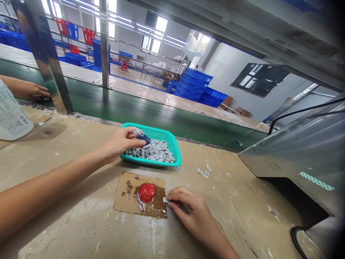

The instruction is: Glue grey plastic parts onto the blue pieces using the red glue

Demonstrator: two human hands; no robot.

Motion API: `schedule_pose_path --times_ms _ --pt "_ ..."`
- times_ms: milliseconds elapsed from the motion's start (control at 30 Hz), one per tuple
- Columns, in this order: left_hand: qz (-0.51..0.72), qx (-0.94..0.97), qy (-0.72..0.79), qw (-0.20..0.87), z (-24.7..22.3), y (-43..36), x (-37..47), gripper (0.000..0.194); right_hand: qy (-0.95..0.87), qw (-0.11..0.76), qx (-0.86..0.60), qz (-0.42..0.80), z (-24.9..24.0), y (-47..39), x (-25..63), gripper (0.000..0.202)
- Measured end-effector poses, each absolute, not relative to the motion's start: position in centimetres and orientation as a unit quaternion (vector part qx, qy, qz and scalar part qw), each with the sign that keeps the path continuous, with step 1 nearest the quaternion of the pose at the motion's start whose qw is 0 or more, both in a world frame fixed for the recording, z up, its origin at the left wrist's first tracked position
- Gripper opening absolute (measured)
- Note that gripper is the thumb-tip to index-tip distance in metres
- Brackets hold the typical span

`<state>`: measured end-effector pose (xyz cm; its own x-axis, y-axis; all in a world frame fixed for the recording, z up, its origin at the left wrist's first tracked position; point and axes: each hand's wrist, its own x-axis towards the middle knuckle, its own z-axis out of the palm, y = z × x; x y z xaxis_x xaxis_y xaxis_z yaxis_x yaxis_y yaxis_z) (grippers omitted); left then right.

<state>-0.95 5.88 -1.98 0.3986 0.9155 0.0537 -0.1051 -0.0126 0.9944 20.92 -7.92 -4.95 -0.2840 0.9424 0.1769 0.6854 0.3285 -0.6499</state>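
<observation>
Over the green plastic basket [176,151], my left hand [125,142] holds a dark blue-grey piece with a light grey end [142,136] between thumb and fingers. Many small light grey plastic pieces [159,151] fill the basket. My right hand [188,207] pinches a small whitish piece [165,200] at the right edge of a cardboard sheet [126,205]. On that cardboard sits a round red cap-like thing [147,192], with a dark wet stain around it. Several small grey pieces [203,171] lie loose on the table to the right of the basket.
A green conveyor belt [118,102] runs behind the table [86,144]. At the far left are another person's hand [35,90] and a translucent white jug [13,118]. A metal machine housing [302,144] stands at the right. Blue crates [192,84] are stacked beyond the belt.
</observation>
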Motion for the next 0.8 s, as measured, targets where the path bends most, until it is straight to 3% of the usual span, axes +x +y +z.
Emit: schedule_pose_path --times_ms 133,400,700,800 --pt "0.421 0.596 0.365 0.578 -2.0 5.8 -1.1 0.025 -0.768 0.278 -0.528 0.232 -4.5 -7.9 20.9 0.015" --pt "0.407 0.533 0.339 0.660 -1.6 4.9 -0.9 0.026 -0.762 0.324 -0.536 0.165 -3.0 -7.8 20.0 0.014" --pt "0.376 0.597 0.338 0.623 -0.3 2.7 -0.7 0.028 -0.768 0.300 -0.526 0.208 -1.9 -6.7 19.8 0.015" --pt "0.339 0.608 0.331 0.636 -0.1 1.9 -0.1 0.023 -0.738 0.369 -0.526 0.205 -0.1 -6.1 20.1 0.011"
